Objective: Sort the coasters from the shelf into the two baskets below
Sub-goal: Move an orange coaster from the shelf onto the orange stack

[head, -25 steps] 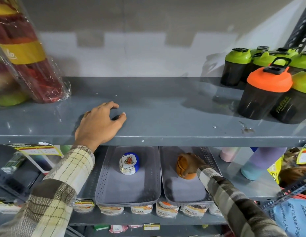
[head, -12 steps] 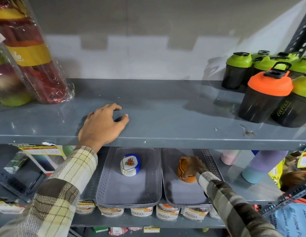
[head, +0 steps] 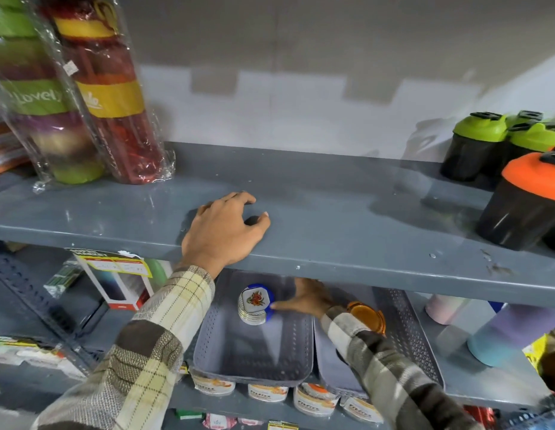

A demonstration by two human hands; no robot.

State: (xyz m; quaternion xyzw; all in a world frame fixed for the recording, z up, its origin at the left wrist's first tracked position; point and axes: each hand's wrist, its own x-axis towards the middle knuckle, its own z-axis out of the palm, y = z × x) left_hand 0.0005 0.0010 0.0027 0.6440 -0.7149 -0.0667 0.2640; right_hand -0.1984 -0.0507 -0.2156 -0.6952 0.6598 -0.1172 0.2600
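I see my left hand [head: 221, 232] resting palm down at the centre of the grey upper shelf [head: 347, 212], fingers loosely curled and holding nothing. Lower centre, my right hand [head: 304, 297] reaches under that shelf into the left basket [head: 254, 364], fingers spread, one fingertip touching the stack of white floral coasters with blue backing [head: 255, 305]; it grips nothing. The orange coasters [head: 367, 316] lie in the right basket [head: 403, 330], just beside my right sleeve [head: 378, 364].
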